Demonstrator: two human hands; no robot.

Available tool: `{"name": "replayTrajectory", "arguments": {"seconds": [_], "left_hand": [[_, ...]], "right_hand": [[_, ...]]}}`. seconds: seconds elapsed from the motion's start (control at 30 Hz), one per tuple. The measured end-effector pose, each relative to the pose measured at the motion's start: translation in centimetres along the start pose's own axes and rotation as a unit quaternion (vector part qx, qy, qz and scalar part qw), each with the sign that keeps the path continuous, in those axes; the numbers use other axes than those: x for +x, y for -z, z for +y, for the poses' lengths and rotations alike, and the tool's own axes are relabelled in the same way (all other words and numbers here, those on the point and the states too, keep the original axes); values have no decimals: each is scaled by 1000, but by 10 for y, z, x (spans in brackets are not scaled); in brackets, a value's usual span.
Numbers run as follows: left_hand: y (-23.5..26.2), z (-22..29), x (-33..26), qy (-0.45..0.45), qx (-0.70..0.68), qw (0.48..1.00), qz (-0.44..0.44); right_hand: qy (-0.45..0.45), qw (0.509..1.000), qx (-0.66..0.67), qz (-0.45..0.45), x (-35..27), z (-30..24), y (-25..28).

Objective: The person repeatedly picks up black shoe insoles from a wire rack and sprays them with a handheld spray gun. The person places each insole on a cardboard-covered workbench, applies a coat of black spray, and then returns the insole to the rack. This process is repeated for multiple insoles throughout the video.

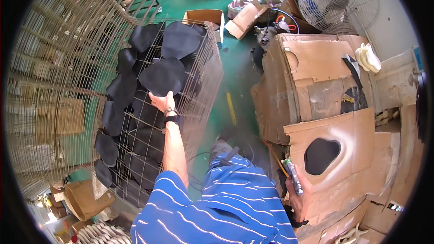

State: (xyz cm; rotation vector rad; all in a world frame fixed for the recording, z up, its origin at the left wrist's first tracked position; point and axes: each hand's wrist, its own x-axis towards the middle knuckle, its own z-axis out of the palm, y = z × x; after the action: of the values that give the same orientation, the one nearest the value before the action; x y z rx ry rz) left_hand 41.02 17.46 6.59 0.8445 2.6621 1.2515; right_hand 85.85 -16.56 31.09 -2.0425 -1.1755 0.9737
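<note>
My left hand (162, 101) reaches forward over the wire cage and grips the near edge of a rounded black pad (162, 76), thumb and fingers at its rim. Several similar black pads (181, 39) lie spread over the wire grid around it, some overlapping. By my right side, my right hand (300, 194) is wrapped round a slim grey-and-green cylindrical tool (294, 178), whose exact kind I cannot make out. Just beyond that hand, another black pad (322, 156) lies flat on a cardboard sheet (357, 144), with a whitish haze on the cardboard around it.
A tall wire mesh cage (49, 86) rises at the left. Large cardboard boxes (316, 77) stand on the right, with pale curved pieces (368, 58) on top. A fan (339, 0) and an open carton (205, 17) are farther off on the green floor (237, 74).
</note>
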Motion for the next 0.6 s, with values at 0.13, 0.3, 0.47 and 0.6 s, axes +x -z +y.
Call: {"name": "replayTrajectory", "arguments": {"seconds": [0.13, 0.3, 0.47, 0.6], "left_hand": [[13, -6, -10, -175, 97, 979, -22], [26, 38, -34, -76, 186, 975, -96], [28, 112, -97, -333, 204, 915, -98], [2, 103, -140, -499, 32, 817, -285]], "right_hand": [[-23, 999, 33, 17, -8, 3, -5], [2, 997, 47, 66, -24, 9, -13], [-69, 986, 85, 127, -55, 20, -4], [-23, 972, 10, 235, -80, 31, 16]]}}
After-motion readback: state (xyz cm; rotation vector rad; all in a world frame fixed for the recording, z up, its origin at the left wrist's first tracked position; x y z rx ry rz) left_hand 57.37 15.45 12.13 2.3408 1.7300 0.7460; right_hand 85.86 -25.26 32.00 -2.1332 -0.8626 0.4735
